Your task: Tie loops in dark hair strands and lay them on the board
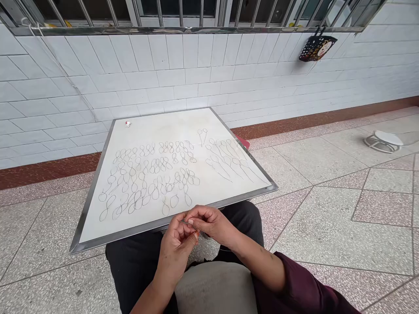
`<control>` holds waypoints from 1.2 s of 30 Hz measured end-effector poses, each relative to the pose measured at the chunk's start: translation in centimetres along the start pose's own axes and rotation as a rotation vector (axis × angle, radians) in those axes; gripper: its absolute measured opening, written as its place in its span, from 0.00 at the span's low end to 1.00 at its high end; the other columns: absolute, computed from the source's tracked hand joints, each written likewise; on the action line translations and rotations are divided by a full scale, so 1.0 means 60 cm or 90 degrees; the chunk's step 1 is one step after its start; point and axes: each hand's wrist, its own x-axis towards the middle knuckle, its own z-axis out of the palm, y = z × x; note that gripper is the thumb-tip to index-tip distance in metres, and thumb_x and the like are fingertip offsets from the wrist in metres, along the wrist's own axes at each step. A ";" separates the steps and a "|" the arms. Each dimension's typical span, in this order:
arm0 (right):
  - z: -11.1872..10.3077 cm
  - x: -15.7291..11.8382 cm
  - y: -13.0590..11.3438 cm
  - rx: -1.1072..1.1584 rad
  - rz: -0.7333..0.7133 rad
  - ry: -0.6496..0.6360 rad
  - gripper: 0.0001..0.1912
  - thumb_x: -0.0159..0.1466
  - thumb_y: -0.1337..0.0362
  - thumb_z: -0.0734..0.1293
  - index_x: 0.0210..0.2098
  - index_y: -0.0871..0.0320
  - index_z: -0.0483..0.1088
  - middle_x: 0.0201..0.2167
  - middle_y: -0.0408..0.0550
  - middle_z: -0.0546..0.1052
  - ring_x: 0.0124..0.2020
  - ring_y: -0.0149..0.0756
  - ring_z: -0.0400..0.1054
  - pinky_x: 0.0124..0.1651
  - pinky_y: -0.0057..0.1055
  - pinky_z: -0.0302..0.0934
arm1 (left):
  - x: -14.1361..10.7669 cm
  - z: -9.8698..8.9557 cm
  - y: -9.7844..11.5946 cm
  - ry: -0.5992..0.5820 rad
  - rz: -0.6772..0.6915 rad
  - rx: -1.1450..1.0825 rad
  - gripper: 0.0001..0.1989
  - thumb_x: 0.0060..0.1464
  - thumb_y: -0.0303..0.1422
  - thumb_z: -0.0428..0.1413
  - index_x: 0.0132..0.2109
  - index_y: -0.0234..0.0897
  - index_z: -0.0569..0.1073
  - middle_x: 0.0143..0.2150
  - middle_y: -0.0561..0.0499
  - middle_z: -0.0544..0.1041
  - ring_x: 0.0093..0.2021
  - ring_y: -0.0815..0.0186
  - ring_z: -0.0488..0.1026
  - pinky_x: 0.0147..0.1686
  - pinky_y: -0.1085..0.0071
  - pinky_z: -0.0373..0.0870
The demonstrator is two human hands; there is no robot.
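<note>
My left hand point(179, 240) and my right hand point(209, 223) meet over my lap, at the near edge of a white table point(157, 128). The fingers of both are pinched together, and what lies between them is too small to make out. Several rows of thin twisted wire loops point(137, 194) lie across the left and middle of the tabletop. On its right side rest several thin wires with a single loop at one end point(224, 168).
A small white and red object point(128, 124) sits at the table's far left corner. Behind stands a white tiled wall point(170, 78) with barred windows and a hanging dark bag point(317, 47). A low white stool point(383, 140) stands on the floor at the right.
</note>
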 end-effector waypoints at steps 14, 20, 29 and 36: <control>-0.005 -0.005 0.000 -0.087 -0.105 0.061 0.10 0.64 0.54 0.72 0.35 0.55 0.78 0.33 0.42 0.71 0.27 0.27 0.68 0.30 0.28 0.67 | -0.002 -0.006 0.001 -0.013 -0.011 0.005 0.23 0.51 0.38 0.64 0.54 0.41 0.74 0.25 0.53 0.75 0.25 0.65 0.70 0.22 0.73 0.60; -0.010 -0.009 0.000 -0.127 -0.128 0.068 0.08 0.65 0.56 0.71 0.36 0.53 0.79 0.33 0.42 0.71 0.31 0.29 0.68 0.35 0.29 0.67 | -0.004 -0.003 0.006 -0.007 -0.011 -0.007 0.23 0.50 0.39 0.65 0.54 0.41 0.75 0.27 0.51 0.77 0.31 0.60 0.76 0.24 0.72 0.65; -0.015 -0.005 0.019 -0.249 -0.173 0.060 0.12 0.68 0.52 0.67 0.40 0.51 0.79 0.35 0.46 0.74 0.40 0.35 0.71 0.44 0.34 0.68 | -0.006 -0.010 -0.005 0.015 -0.040 0.003 0.27 0.51 0.39 0.64 0.58 0.40 0.72 0.30 0.52 0.78 0.33 0.61 0.76 0.28 0.71 0.69; -0.011 -0.013 0.003 -0.199 -0.068 0.064 0.15 0.69 0.50 0.65 0.42 0.55 0.73 0.32 0.43 0.74 0.32 0.32 0.69 0.37 0.31 0.65 | -0.002 -0.017 -0.007 0.054 0.009 -0.002 0.29 0.54 0.41 0.64 0.60 0.39 0.68 0.30 0.54 0.79 0.34 0.65 0.75 0.43 0.66 0.72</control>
